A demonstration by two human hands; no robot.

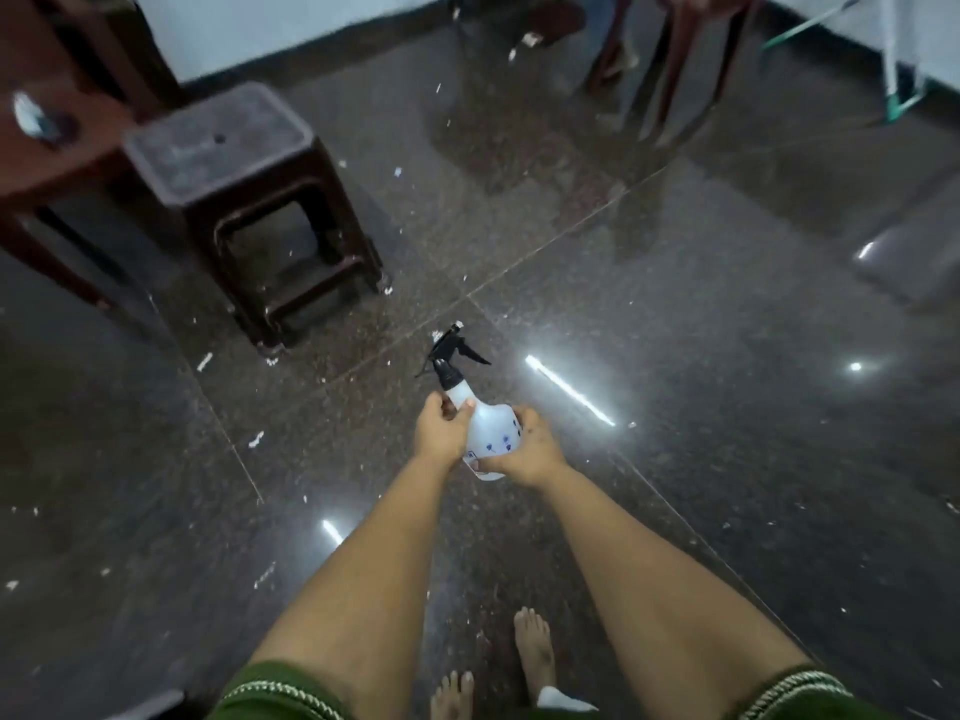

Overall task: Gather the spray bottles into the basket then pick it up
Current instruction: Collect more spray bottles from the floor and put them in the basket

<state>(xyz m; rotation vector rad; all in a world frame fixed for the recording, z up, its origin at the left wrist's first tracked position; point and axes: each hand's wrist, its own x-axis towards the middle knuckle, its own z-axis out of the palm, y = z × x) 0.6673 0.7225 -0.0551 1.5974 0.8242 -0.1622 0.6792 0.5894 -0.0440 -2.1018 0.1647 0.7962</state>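
Note:
A white spray bottle (pixel 491 431) with a black trigger head and small blue flower prints is held in front of me, above the dark floor, its nozzle pointing away. My left hand (pixel 444 431) grips its neck just below the black cap. My right hand (pixel 530 452) wraps around the bottle's round body from the right side and underneath. No basket is in view, and no other spray bottle shows.
A dark brown plastic stool (pixel 249 200) stands ahead on the left, beside a brown table (pixel 47 148). Chair legs (pixel 680 70) rise at the far back. The polished granite floor (pixel 675 314) is strewn with small white scraps. My bare feet (pixel 530 652) are below.

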